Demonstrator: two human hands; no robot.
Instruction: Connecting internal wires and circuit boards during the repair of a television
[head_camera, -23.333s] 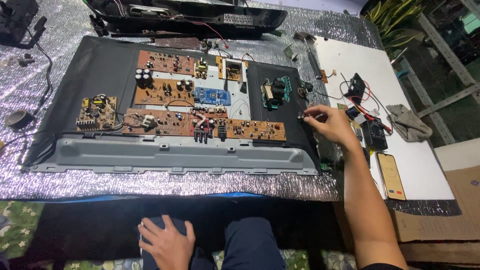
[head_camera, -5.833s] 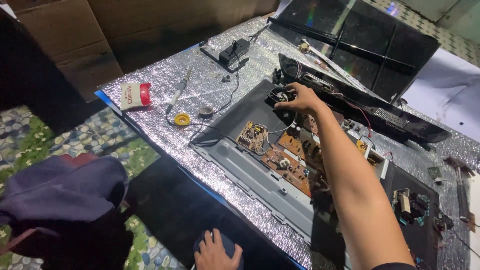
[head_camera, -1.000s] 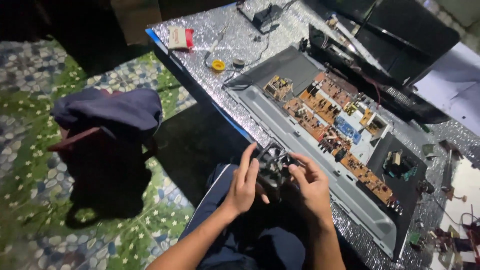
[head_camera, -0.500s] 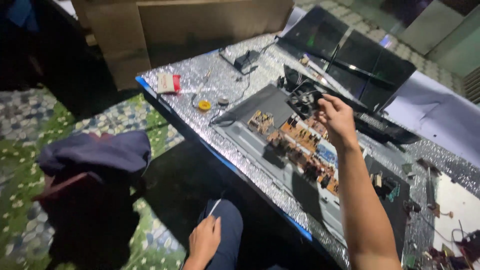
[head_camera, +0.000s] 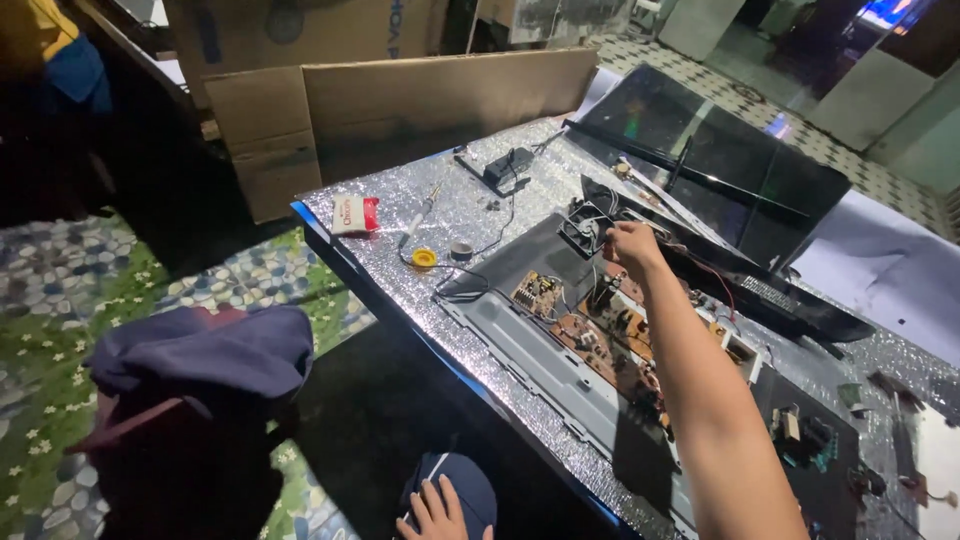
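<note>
Left hand stays flat on the knee, near edge, fingers loose, holding nothing. On the silver foil-covered surface the open black flat-panel chassis shows its brown circuit boards. Right hand has reached a touch farther than half a second ago, fingers pinched on the small black fan-like module at the chassis's far-left corner.

A crinkled, shiny silver foil sheet covers the table under the matt dark plastic chassis with brown circuit boards, beside a glossy black panel, matt brown cardboard and soft navy cloth.
</note>
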